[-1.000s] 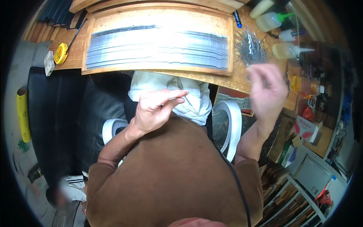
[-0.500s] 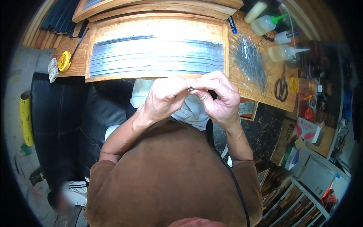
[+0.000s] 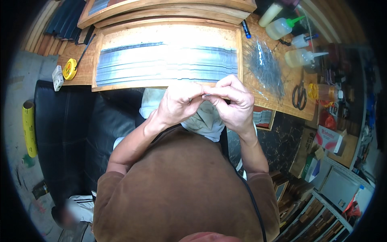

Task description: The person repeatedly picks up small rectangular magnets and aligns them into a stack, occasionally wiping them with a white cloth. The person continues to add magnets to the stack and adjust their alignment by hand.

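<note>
My left hand point(image 3: 177, 101) and my right hand point(image 3: 234, 101) meet fingertip to fingertip just off the near edge of a wooden tray point(image 3: 96, 66). Both are closed in a pinch. A thin, shiny sliver shows between the fingertips, too small and too covered to name. Inside the tray, grey metallic-looking strips point(image 3: 161, 66) lie in stacked rows, brightly lit. Right of the tray, a loose heap of thin, glossy strands point(image 3: 264, 66) is spread on the wooden table point(image 3: 282, 105).
Another wooden tray point(image 3: 169, 17) stands behind. At left are a yellow tape measure point(image 3: 69, 69) and a small white box point(image 3: 57, 78). At right are a blue marker point(image 3: 246, 29), squeeze bottles point(image 3: 279, 29) and black scissors point(image 3: 299, 96). A black sofa point(image 3: 80, 121) sits left of me.
The hands keep nearly the same place and pinch, with the fingertips shifted slightly closer together. The whole view has tilted a little; nothing on the table has visibly moved.
</note>
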{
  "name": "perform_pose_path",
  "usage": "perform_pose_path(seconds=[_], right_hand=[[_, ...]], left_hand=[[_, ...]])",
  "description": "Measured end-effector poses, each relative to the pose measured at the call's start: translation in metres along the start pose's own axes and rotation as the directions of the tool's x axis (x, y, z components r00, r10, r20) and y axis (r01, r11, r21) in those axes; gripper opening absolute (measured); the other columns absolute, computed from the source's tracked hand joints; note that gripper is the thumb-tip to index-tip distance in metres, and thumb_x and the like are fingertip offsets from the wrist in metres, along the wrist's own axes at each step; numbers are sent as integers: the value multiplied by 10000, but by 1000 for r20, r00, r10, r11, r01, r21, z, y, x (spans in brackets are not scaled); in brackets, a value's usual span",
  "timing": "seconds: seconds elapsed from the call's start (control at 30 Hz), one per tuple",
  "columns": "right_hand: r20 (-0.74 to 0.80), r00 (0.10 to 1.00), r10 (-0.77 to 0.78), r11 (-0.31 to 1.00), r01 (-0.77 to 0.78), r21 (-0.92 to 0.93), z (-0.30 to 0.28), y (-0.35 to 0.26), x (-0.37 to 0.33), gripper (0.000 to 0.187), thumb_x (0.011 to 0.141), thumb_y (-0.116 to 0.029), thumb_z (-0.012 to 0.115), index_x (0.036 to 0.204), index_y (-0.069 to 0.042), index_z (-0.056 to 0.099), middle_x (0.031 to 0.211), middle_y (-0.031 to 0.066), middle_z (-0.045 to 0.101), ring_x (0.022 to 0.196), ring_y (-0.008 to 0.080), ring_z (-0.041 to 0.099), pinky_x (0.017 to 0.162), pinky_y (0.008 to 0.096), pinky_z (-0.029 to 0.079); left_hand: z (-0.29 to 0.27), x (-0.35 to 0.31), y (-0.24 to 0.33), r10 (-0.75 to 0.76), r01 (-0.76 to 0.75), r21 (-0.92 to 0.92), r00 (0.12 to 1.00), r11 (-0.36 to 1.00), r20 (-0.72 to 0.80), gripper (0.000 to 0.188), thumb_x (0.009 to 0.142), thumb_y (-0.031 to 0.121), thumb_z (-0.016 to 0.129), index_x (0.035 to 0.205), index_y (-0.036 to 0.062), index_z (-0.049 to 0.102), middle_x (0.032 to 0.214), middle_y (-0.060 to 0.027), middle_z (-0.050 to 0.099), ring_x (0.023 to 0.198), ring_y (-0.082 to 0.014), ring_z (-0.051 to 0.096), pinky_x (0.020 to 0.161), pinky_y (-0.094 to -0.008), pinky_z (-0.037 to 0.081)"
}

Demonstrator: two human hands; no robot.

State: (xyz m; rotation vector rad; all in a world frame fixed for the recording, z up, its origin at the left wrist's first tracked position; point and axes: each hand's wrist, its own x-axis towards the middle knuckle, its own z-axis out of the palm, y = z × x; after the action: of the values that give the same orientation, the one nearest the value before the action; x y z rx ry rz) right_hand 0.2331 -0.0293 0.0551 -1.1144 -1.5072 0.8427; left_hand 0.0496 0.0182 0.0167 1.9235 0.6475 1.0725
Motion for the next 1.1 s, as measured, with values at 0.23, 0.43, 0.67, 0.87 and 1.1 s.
perform_pose_path(seconds=[0.23,0.43,0.67,0.87,1.1], right_hand=[[-62,997,-34,998,31,-59,9,-2,-5,214,832,67,834,1017,-41,835,879,45,663,782,130,656,687,259,520],[-108,965,237,969,-227,97,30,7,-50,74,903,-12,831,974,1,814,825,6,626,723,70,602,609,240,471],[208,661,721,370,-621,691,50,65,-69,210,1034,-175,722,1064,30,759,777,9,700,579,31,589,510,176,426],[148,673,725,388,-576,719,55,68,-63,170,1023,-139,720,979,18,770,751,-1,692,566,29,575,513,175,428],[136,740,659,570,-609,552,54,57,-67,215,946,-41,792,1143,45,780,879,47,709,708,67,608,615,215,492]], left_hand=[[-6,-3,-5,-49,52,-57,997,997,55,166,878,-24,741,1026,45,768,799,-165,700,645,-291,656,630,-352,534],[-14,-29,22,-492,658,-381,745,649,450,95,988,79,744,973,-6,785,810,-43,749,717,-45,586,643,-250,489],[-10,-44,-30,-603,851,-481,501,211,621,169,1003,178,746,1053,24,795,941,-67,808,844,-133,779,579,-198,562],[-7,-43,-34,-608,841,-470,525,267,596,173,999,207,758,1029,42,800,913,-55,808,819,-121,768,572,-193,535],[-10,-62,-32,-613,771,-315,634,554,472,143,994,124,777,1014,-15,802,886,-10,778,813,-37,637,716,-244,508]])
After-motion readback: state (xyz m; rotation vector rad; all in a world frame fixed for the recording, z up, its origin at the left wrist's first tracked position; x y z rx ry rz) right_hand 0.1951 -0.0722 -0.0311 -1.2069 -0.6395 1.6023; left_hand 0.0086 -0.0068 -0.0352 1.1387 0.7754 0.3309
